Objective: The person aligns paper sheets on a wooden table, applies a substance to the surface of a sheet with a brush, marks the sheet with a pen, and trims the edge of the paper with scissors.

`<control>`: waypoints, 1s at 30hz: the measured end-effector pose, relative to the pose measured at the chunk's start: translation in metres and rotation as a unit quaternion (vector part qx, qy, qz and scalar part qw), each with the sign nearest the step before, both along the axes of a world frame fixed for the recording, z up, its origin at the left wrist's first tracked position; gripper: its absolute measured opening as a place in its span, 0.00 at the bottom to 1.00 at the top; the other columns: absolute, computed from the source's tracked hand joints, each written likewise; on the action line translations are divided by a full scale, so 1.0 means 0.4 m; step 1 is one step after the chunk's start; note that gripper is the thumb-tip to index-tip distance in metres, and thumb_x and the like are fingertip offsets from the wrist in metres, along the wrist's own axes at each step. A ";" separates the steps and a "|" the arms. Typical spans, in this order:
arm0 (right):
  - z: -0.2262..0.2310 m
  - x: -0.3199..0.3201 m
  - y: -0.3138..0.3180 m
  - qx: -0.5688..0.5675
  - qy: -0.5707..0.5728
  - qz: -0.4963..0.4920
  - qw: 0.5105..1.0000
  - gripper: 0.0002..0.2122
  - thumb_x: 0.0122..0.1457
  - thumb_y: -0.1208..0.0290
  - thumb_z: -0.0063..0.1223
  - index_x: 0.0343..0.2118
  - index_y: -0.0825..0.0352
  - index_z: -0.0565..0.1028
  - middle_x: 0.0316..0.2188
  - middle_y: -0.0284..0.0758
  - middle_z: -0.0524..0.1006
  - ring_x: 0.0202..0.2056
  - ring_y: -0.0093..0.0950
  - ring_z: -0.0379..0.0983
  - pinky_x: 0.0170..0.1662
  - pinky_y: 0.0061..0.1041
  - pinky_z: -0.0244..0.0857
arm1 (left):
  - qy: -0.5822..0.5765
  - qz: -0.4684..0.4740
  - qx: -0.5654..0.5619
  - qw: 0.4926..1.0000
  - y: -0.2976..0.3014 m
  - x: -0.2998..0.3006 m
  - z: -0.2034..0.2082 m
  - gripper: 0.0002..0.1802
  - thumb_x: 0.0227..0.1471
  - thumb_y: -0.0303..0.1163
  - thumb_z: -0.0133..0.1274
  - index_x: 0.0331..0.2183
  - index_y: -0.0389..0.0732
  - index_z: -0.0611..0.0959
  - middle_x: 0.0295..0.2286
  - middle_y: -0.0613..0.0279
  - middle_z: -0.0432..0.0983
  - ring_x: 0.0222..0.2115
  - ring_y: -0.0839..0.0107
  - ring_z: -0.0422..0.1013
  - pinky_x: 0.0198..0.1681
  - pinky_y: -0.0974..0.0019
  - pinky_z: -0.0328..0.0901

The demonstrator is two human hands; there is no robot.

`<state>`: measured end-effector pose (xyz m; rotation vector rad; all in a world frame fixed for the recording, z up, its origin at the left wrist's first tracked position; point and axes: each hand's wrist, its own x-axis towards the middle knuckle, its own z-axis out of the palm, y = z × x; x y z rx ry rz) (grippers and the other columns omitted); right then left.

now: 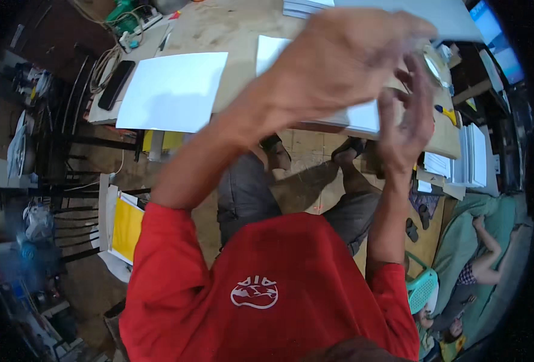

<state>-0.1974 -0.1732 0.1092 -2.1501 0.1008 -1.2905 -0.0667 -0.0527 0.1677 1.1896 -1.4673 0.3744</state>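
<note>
My left hand is raised over the right part of the table, blurred by motion. Its fingers stretch to the right, and nothing shows in them. Just below it, my right hand points upward with thumb and fingers apart, holding nothing that I can see. The two hands are close together; whether they touch is unclear. Beneath my left hand and wrist lies white paper, mostly hidden. A separate white sheet lies on the table to the left, its near edge over the table's front edge.
A black phone and coiled cables lie at the left of the wooden table. A yellow-handled tool is at the right edge. Paper stacks stand beyond. At the lower right, a person lies near a green basket.
</note>
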 end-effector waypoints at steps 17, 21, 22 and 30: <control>-0.156 -0.089 -0.396 0.443 0.086 0.066 0.890 0.07 0.65 0.70 0.57 0.40 0.68 0.80 0.32 0.28 0.80 0.33 0.14 0.73 0.37 0.15 0.67 | 0.237 0.236 0.318 0.887 0.320 0.080 -0.217 0.31 0.49 0.36 0.65 0.55 0.39 0.77 0.47 0.48 0.78 0.46 0.60 0.75 0.46 0.59 0.73; -0.233 -0.047 -0.416 0.473 0.158 0.069 0.864 0.10 0.65 0.68 0.57 0.41 0.70 0.79 0.34 0.29 0.80 0.34 0.16 0.74 0.39 0.16 0.67 | 0.087 0.297 0.339 0.888 0.326 0.017 -0.342 0.37 0.46 0.34 0.68 0.57 0.38 0.74 0.47 0.49 0.79 0.47 0.58 0.75 0.52 0.58 0.69; -0.238 -0.029 -0.402 0.478 0.164 0.072 0.860 0.11 0.65 0.67 0.57 0.42 0.71 0.79 0.35 0.29 0.81 0.34 0.16 0.74 0.39 0.17 0.67 | 0.118 0.308 0.360 0.873 0.317 0.003 -0.327 0.38 0.46 0.34 0.68 0.57 0.37 0.74 0.46 0.48 0.79 0.47 0.56 0.75 0.53 0.58 0.68; -0.262 0.029 -0.347 0.453 0.201 0.088 0.864 0.13 0.63 0.66 0.60 0.44 0.70 0.79 0.35 0.30 0.81 0.33 0.16 0.74 0.38 0.16 0.67 | 0.151 0.297 0.274 0.902 0.296 -0.004 -0.367 0.33 0.45 0.35 0.69 0.52 0.34 0.78 0.41 0.48 0.81 0.42 0.55 0.77 0.48 0.58 0.69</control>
